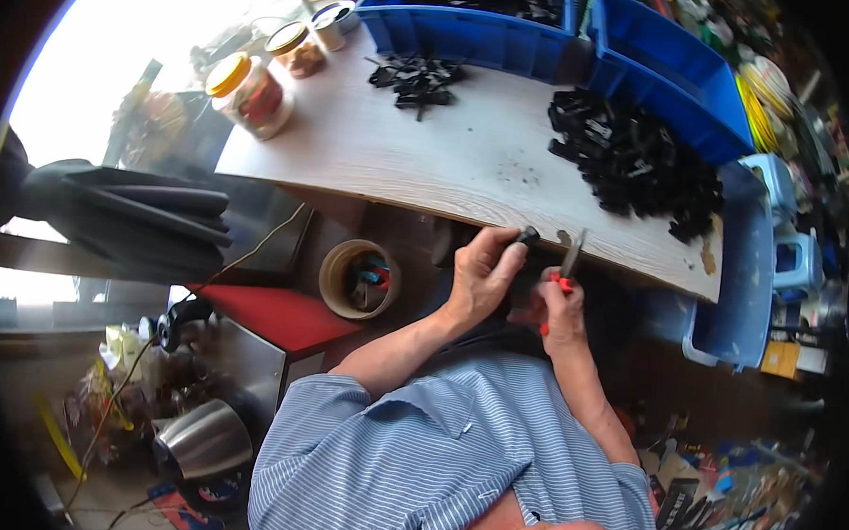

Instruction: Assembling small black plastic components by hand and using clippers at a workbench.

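My left hand [484,275] pinches a small black plastic part [528,236] between thumb and fingers at the near edge of the white table [448,162]. Close beside it on the right, my right hand [564,318] is closed round a red-handled tool [570,264] that looks like pliers. Its grey pointed end is directed away from me, apart from the black part. A large pile of black parts [628,160] lies on the right of the tabletop. Farther back on the left is a smaller pile [418,79].
Two blue bins [472,42] [674,82] stand along the far edge; the left one contains black parts. Lidded jars [252,101] occupy the far-left corner. Below the table are a round bucket [327,278] and a red-topped cabinet [275,313]. A grey-blue tub [741,279] stands right.
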A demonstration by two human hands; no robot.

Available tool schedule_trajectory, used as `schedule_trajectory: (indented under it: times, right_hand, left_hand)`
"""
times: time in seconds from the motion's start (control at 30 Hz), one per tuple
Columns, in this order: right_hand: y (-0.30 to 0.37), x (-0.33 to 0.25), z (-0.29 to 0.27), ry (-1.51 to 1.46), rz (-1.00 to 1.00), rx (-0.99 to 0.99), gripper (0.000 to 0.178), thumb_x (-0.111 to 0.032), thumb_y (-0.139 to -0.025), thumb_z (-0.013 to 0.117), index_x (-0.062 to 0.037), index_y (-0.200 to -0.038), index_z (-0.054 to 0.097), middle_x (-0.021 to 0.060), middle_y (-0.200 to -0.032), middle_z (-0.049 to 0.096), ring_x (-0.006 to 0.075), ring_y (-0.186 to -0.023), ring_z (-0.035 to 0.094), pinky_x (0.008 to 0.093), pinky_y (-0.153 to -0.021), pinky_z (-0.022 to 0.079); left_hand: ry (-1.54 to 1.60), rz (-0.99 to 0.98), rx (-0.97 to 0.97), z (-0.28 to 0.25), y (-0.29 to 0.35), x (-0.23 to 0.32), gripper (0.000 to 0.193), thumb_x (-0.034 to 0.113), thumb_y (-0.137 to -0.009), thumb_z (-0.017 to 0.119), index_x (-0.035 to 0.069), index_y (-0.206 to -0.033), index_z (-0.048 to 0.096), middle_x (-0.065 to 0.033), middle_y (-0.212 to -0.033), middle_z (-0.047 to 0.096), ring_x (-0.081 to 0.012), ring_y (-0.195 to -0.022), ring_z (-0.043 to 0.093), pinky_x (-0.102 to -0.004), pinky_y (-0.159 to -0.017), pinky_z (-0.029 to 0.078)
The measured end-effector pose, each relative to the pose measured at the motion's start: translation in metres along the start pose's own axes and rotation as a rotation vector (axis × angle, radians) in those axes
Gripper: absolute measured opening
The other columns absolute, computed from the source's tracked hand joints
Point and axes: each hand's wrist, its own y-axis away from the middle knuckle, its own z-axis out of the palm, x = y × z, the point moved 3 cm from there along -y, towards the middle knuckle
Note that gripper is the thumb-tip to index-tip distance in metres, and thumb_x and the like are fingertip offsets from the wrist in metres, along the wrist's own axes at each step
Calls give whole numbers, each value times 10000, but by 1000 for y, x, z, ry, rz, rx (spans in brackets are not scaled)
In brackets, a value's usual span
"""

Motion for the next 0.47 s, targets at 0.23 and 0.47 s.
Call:
schedule_trajectory:
  times: [0.23, 0.47]
  right_hand:
    - [6, 12, -1, 138, 81, 21, 163, -192, -891, 550, -66, -991, 523, 39, -754, 554, 127, -611, 580, 314, -521, 575]
    - [9, 3, 10, 261, 59, -24, 410, -339, -920, 619, -39, -1179, 513, 85, -883, 613, 173, -759, 673, 292, -536, 558]
  left_hand:
    - [126, -20, 26, 21, -10, 0, 236, 102, -966, 641, -44, -1148, 601, -58, -905, 696, -75, -775, 634, -227, -728, 540]
    - [98, 0, 1, 25, -9, -6, 264, 110, -963, 648, -50, -1166, 594, -72, -930, 708, -83, -843, 643, -220, -773, 531]
